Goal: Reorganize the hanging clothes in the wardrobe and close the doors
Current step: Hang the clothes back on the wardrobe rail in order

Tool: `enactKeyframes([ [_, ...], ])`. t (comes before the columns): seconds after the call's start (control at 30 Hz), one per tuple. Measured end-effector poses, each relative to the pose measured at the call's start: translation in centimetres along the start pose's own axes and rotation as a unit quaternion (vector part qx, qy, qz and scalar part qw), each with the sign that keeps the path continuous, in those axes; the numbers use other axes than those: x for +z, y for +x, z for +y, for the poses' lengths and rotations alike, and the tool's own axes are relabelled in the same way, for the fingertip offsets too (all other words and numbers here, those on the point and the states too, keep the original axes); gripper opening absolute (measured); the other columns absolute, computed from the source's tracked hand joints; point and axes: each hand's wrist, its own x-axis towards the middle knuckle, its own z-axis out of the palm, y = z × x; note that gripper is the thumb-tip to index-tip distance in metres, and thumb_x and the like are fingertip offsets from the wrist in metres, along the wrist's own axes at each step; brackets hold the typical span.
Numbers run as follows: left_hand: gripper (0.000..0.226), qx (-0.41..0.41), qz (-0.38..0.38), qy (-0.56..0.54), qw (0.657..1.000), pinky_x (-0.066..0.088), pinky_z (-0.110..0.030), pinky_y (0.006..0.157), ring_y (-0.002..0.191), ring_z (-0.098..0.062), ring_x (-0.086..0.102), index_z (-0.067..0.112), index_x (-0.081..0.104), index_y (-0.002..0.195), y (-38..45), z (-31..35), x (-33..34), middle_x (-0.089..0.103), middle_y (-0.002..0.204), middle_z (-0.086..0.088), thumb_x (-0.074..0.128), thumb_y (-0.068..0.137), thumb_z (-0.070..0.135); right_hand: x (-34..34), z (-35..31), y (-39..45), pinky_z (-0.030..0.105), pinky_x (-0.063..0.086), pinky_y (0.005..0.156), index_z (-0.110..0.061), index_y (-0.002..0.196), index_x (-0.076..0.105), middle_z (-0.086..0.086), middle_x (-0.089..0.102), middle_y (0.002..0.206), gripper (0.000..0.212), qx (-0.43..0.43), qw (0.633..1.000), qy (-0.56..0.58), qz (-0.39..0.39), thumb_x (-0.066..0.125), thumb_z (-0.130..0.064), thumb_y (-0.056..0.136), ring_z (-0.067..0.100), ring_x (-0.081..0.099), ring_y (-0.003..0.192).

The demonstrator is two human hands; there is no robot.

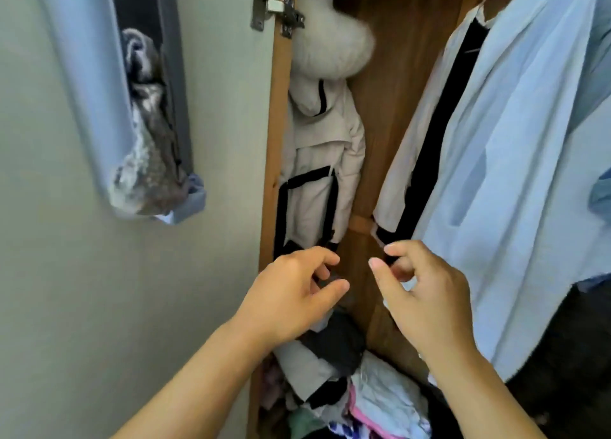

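Both hands reach into the open wardrobe with fingers loosely curled, grasping nothing: the left hand [294, 293] and the right hand [426, 296]. Below them lies a heap of clothes [357, 385]. Beyond hang a beige coat [317, 161], a white-and-black garment [426, 134] and a light blue shirt [515, 161].

Two hands [291, 293] [426, 293], three hanging garments [317, 161] [413, 161] [515, 174], one door hinge [281, 12] and one pile of loose clothes [350, 392] are counted.
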Motion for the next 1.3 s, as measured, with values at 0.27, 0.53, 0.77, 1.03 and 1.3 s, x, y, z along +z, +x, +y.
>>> enactKeyframes([
  [0.27, 0.040, -0.188, 0.013, 0.085, 0.978, 0.051, -0.028, 0.075, 0.075, 0.000, 0.060, 0.035, 0.059, 0.112, -16.2, -5.9, -7.8, 0.061, 0.088, 0.021, 0.052, 0.079, 0.056, 7.4, -9.8, -9.1, 0.025, 0.048, 0.053, -0.022, 0.092, 0.066, -0.013, 0.059, 0.062, 0.020, -0.049, 0.966, 0.164, -0.195, 0.073, -0.034, 0.077, 0.004, 0.055, 0.059],
  [0.53, 0.041, -0.412, 0.119, 0.141, 0.892, 0.051, -0.025, 0.074, 0.076, 0.002, 0.061, 0.036, 0.060, 0.109, -33.5, -7.8, -16.0, 0.062, 0.087, 0.022, 0.052, 0.077, 0.061, 12.6, -22.1, -18.1, 0.005, 0.037, 0.062, -0.035, 0.096, 0.055, -0.021, 0.057, 0.073, 0.028, -0.128, 0.847, 0.347, -0.381, 0.056, -0.052, 0.074, -0.004, 0.052, 0.068],
  [0.77, 0.059, -0.519, 0.231, 0.172, 0.804, 0.051, -0.027, 0.074, 0.075, -0.002, 0.060, 0.033, 0.063, 0.109, -43.8, -7.5, -20.9, 0.062, 0.084, 0.021, 0.041, 0.066, 0.067, 16.2, -34.4, -22.5, 0.024, 0.049, 0.062, -0.032, 0.092, 0.062, -0.014, 0.056, 0.066, 0.021, -0.221, 0.738, 0.408, -0.490, 0.062, -0.044, 0.075, 0.009, 0.055, 0.072],
  [1.03, 0.024, -0.604, 0.259, 0.179, 0.732, 0.046, -0.018, 0.074, 0.077, 0.002, 0.057, 0.039, 0.058, 0.109, -52.3, -9.8, -25.9, 0.061, 0.091, 0.020, 0.061, 0.086, 0.041, 20.6, -45.8, -26.9, 0.021, 0.046, 0.062, -0.026, 0.096, 0.066, -0.016, 0.054, 0.061, 0.027, -0.261, 0.671, 0.420, -0.553, 0.062, -0.041, 0.074, 0.009, 0.055, 0.074],
  [1.3, 0.025, -0.646, 0.294, 0.187, 0.679, 0.049, -0.025, 0.076, 0.077, 0.002, 0.058, 0.036, 0.060, 0.112, -58.7, -12.4, -30.7, 0.059, 0.091, 0.022, 0.061, 0.087, 0.040, 24.1, -55.5, -30.7, 0.029, 0.049, 0.063, -0.027, 0.097, 0.065, -0.011, 0.059, 0.064, 0.018, -0.298, 0.618, 0.441, -0.579, 0.068, -0.033, 0.080, 0.008, 0.057, 0.068],
])
